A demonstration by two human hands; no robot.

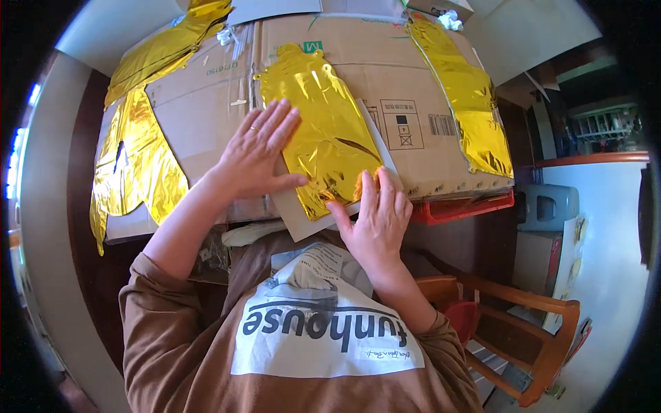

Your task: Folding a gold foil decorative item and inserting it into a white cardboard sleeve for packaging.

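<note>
A shiny gold foil balloon [320,113], flat and uninflated, lies lengthwise in front of me with small tabs along its far edges. Under it is a pale card sheet [295,219], which sticks out at the near edge and along the right side. My left hand [255,155] is open, palm down, at the foil's left edge, its thumb reaching over the near part. At the near right corner rests my right hand [377,224], fingers stretched onto the foil and thumb apart. The foil is creased near both thumbs.
Large cardboard pieces [213,127] cover the work surface. More flat gold foil lies at the left [138,155] and the right [475,110]. White crumpled bits [450,20] sit at the far edge. A red tray [468,208] juts out below the cardboard; a wooden chair [551,344] stands at right.
</note>
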